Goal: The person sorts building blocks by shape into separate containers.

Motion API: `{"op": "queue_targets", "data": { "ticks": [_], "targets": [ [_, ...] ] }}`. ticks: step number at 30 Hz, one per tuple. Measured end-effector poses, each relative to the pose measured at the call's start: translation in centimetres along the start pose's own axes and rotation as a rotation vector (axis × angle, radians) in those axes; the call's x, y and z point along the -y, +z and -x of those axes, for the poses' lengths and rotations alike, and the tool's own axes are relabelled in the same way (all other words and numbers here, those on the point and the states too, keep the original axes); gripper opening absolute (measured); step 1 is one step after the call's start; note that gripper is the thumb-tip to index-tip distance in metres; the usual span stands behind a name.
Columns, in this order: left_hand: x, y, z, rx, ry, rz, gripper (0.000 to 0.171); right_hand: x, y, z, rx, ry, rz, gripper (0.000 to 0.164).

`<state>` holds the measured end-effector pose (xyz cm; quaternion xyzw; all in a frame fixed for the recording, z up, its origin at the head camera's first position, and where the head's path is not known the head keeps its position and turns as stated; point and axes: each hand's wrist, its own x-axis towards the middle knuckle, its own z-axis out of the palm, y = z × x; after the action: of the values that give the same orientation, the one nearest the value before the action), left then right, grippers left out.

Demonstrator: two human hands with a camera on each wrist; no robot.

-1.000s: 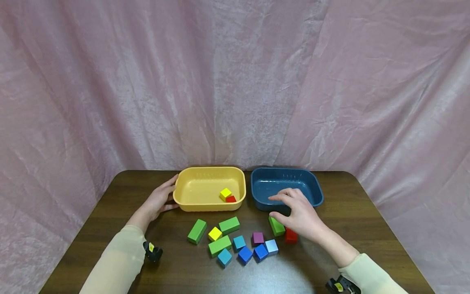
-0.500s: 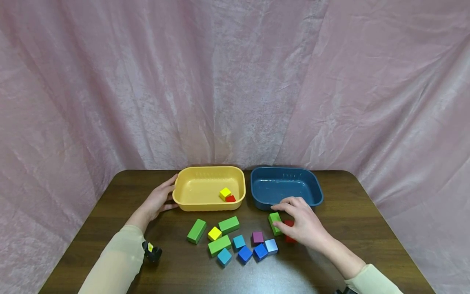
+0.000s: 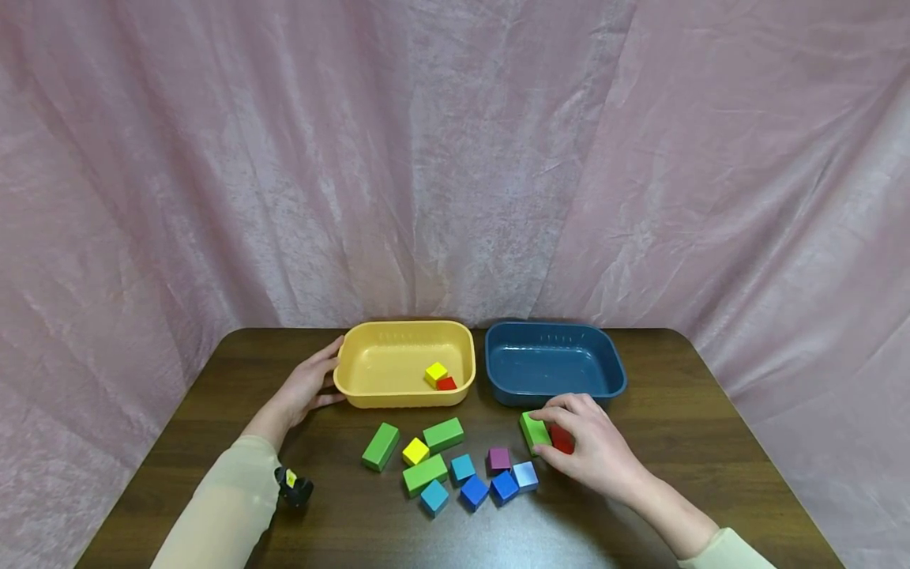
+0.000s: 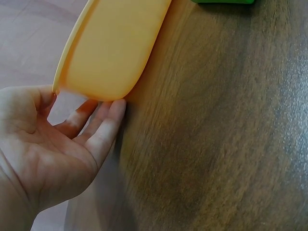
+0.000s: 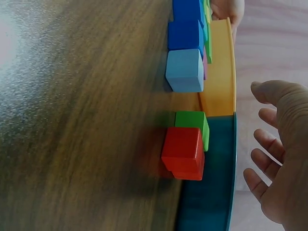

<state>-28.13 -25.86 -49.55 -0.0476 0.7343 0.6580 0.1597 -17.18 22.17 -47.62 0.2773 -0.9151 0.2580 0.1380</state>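
Two trays stand side by side at the far end of a wooden table (image 3: 355, 525), a pink curtain (image 3: 455, 158) hanging behind. At left, a person's left hand (image 3: 309, 387) rests spread fingers against the end of the yellow tray (image 3: 384, 367); the left wrist view shows the thumb at the rim and other fingertips touching lower down the wall. Inside that tray, toward its near right corner, a yellow cube (image 3: 436, 374) and a red piece (image 3: 446, 384) sit together. At right, the right hand (image 3: 590, 442) hovers over a green block (image 3: 534, 434), thumb and fingers well apart with nothing between them; the right wrist view shows a gap between hand and blocks. The green block lies on the table in front of the blue tray (image 3: 554, 371), with a red block (image 3: 561, 439) close on its right, partly covered by the hand in the head view. Toward the middle, a pale blue cube (image 3: 525, 476) lies just beside a dark blue cube (image 3: 505, 488), near a purple cube (image 3: 499, 460) and a teal cube (image 3: 462, 469). Farther left, a long green block (image 3: 425, 476) lies near a second yellow cube (image 3: 415, 452).
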Motion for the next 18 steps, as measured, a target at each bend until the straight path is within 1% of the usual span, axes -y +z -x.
{"op": "queue_targets", "data": {
  "ticks": [7,18],
  "targets": [
    [0.0,0.0,0.0,-0.001,-0.005,-0.009,0.059,-0.1,0.1,0.6,0.023,0.02,0.0,0.042],
    [0.3,-0.1,-0.3,0.0,-0.007,-0.01,0.059,-0.1,0.9,1.8,0.081,0.016,0.033,0.041]
  ]
}}
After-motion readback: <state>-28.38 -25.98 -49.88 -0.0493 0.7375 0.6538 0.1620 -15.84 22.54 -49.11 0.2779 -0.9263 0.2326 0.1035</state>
